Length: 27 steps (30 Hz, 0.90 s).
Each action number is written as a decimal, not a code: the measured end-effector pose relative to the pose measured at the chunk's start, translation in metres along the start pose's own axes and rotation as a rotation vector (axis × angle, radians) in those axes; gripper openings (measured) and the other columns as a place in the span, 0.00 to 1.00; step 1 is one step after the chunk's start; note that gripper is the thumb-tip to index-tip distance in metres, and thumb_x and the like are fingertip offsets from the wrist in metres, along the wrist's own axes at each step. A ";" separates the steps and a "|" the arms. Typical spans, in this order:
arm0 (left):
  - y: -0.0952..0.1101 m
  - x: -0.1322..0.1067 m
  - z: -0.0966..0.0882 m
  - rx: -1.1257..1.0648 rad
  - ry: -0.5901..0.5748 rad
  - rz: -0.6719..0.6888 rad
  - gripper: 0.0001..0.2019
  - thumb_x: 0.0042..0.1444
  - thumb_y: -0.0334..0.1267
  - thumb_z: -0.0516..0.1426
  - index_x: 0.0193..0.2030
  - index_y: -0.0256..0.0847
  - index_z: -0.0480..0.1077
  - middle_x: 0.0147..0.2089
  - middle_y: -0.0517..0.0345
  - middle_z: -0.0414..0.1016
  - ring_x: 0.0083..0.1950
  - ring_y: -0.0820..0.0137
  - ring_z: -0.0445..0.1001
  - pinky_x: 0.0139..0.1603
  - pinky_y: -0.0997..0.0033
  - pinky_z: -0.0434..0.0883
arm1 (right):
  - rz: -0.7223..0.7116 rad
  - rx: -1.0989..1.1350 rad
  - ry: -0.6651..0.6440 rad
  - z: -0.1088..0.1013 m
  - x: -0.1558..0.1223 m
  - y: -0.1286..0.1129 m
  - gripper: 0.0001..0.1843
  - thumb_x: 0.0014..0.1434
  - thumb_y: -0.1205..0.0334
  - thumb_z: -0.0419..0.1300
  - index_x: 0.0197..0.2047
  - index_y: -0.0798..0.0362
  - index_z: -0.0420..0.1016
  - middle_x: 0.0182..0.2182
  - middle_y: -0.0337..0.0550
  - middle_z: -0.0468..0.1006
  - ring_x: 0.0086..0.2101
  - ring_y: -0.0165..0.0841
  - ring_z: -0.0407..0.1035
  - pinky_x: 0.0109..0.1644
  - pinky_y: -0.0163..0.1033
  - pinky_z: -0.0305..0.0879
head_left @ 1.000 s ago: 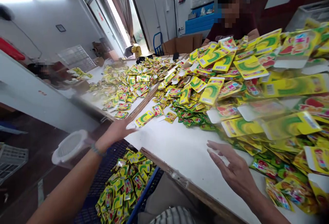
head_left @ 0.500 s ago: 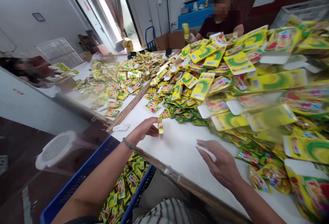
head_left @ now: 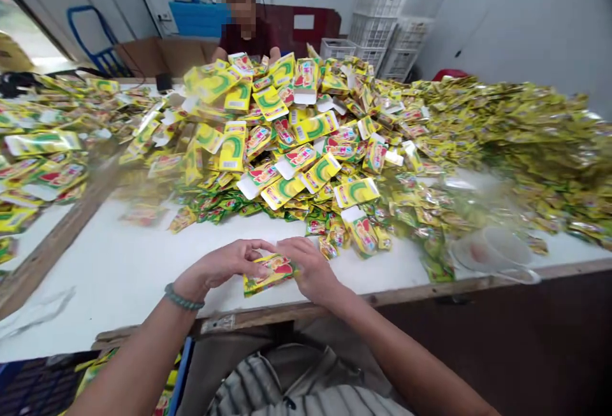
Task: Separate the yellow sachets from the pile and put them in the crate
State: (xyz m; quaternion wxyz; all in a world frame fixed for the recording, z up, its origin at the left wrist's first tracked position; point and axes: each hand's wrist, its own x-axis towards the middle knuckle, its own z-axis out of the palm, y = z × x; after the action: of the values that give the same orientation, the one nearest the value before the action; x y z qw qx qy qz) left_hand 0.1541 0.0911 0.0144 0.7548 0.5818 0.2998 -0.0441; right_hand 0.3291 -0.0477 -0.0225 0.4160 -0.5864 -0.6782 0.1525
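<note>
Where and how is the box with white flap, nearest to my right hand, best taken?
Probably by the near end of the box, thumb on its printed face, from the near side with the right hand: that end slants toward you, while small packets crowd both long sides and the white flap faces the pile.

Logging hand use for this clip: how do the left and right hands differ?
The left hand has a green bracelet at its wrist; the right hand has a bare wrist. The left hand's thumb lies on the printed packet; the right hand is at the packet's right end, its thumb unclear. Both are over the white table.
</note>
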 end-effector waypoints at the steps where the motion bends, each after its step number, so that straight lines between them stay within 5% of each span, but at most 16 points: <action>1: 0.001 0.007 0.005 0.016 -0.044 0.014 0.23 0.40 0.39 0.68 0.45 0.40 0.74 0.37 0.53 0.79 0.37 0.64 0.76 0.36 0.69 0.71 | 0.054 -0.095 0.038 -0.005 -0.007 0.002 0.35 0.45 0.80 0.50 0.55 0.49 0.71 0.50 0.47 0.76 0.52 0.39 0.66 0.56 0.46 0.65; 5: -0.004 0.030 0.018 -0.036 0.107 0.176 0.19 0.40 0.40 0.68 0.39 0.37 0.74 0.39 0.51 0.78 0.37 0.65 0.75 0.36 0.70 0.70 | 0.258 -0.514 0.072 -0.028 -0.031 0.015 0.20 0.56 0.70 0.55 0.53 0.55 0.72 0.47 0.55 0.76 0.48 0.46 0.67 0.52 0.52 0.65; 8: -0.014 0.037 0.016 -0.029 0.221 0.234 0.19 0.40 0.41 0.67 0.39 0.38 0.71 0.36 0.55 0.77 0.35 0.67 0.74 0.33 0.73 0.68 | 0.249 -0.629 -0.020 -0.035 -0.042 0.024 0.18 0.56 0.72 0.55 0.49 0.55 0.74 0.47 0.54 0.78 0.47 0.47 0.68 0.53 0.53 0.63; 13: -0.026 0.034 0.003 0.270 0.285 0.204 0.20 0.40 0.42 0.64 0.42 0.39 0.72 0.33 0.58 0.76 0.35 0.64 0.73 0.32 0.71 0.67 | 0.423 -0.318 0.201 -0.033 -0.037 0.029 0.17 0.61 0.66 0.50 0.51 0.54 0.72 0.36 0.47 0.80 0.31 0.37 0.71 0.37 0.42 0.68; 16: -0.027 0.031 -0.006 0.436 0.303 0.207 0.16 0.40 0.43 0.63 0.38 0.39 0.74 0.32 0.58 0.76 0.35 0.63 0.72 0.32 0.71 0.65 | 0.520 -0.175 0.067 -0.032 -0.028 0.026 0.15 0.60 0.66 0.52 0.48 0.53 0.73 0.29 0.41 0.79 0.25 0.33 0.68 0.30 0.38 0.65; 23: -0.023 0.027 -0.017 0.660 0.412 0.149 0.21 0.47 0.55 0.58 0.39 0.39 0.74 0.31 0.58 0.74 0.33 0.64 0.70 0.30 0.71 0.60 | 0.463 -0.487 0.064 -0.022 0.013 0.019 0.11 0.64 0.62 0.52 0.36 0.54 0.75 0.34 0.47 0.79 0.38 0.37 0.71 0.43 0.38 0.63; 27: -0.021 0.028 -0.011 0.822 0.554 0.052 0.22 0.51 0.57 0.55 0.42 0.41 0.74 0.33 0.56 0.75 0.35 0.62 0.71 0.33 0.69 0.61 | 0.532 -0.688 -0.123 -0.009 0.040 0.026 0.10 0.62 0.58 0.58 0.38 0.55 0.75 0.39 0.53 0.77 0.43 0.41 0.69 0.43 0.39 0.60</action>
State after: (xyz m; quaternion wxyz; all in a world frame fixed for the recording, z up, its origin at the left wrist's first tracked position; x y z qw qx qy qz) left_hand 0.1641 0.1026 -0.0192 0.3559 0.8284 0.4323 0.0167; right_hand 0.3544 -0.0067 -0.0200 0.1019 -0.8348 -0.5384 0.0542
